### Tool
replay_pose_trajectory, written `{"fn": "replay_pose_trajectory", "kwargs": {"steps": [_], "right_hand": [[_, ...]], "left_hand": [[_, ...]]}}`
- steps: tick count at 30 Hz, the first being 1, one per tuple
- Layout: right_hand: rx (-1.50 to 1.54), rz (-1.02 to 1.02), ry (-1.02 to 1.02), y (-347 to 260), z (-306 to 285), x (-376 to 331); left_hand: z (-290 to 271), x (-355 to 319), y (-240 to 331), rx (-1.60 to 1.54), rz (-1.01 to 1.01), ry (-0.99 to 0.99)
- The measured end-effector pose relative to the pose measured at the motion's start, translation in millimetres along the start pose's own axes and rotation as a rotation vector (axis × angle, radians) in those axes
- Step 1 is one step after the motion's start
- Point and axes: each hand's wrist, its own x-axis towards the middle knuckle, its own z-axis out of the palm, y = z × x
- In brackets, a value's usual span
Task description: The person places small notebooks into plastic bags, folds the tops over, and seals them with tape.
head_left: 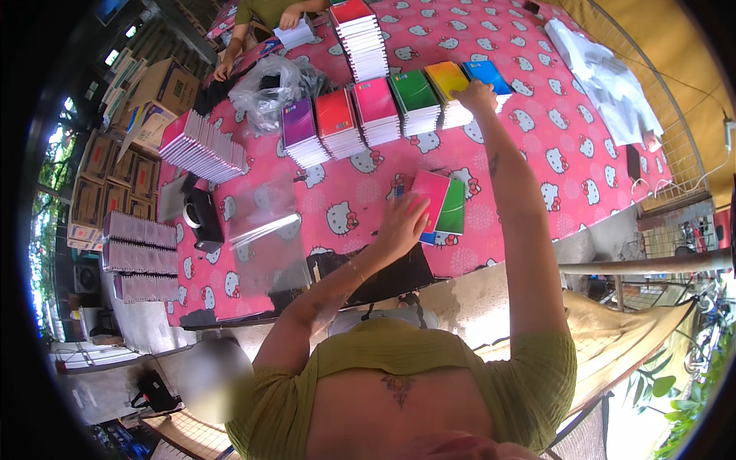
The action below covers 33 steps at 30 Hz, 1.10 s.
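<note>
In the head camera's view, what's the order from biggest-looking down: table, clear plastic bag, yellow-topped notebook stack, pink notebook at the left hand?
1. Table
2. Clear plastic bag
3. Yellow-topped notebook stack, pink notebook at the left hand: unsure; both are partly covered, and the notebook sits nearer the camera.

The left hand [405, 222] hides part of the pink notebook [431, 193]. The upper edge cuts off a co-worker [268, 11]. A lower-left patch [216, 381] is blurred.

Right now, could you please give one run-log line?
left hand: on pink notebook | right hand: at yellow notebook stack and blue notebook stack | green notebook: partly beneath pink
</note>
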Motion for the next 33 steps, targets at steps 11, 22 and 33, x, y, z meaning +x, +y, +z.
{"fn": "replay_pose_trajectory", "kwargs": {"steps": [11, 22, 33], "right_hand": [[0.573, -0.099, 0.269, 20.8, -15.4, -27.8], [0.193, -0.103, 0.261, 78.0, 87.5, -290.3], [0.776, -0.108, 0.043, 38.9, 116.1, -296.9]], "left_hand": [[22.7, 33.8, 2.2, -0.099, -0.186, 0.085], [36.0, 5.7, -31.2, -0.089, -0.401, 0.039], [-120.5, 41.4, -166.5, 0.501, -0.78, 0.72]]}}
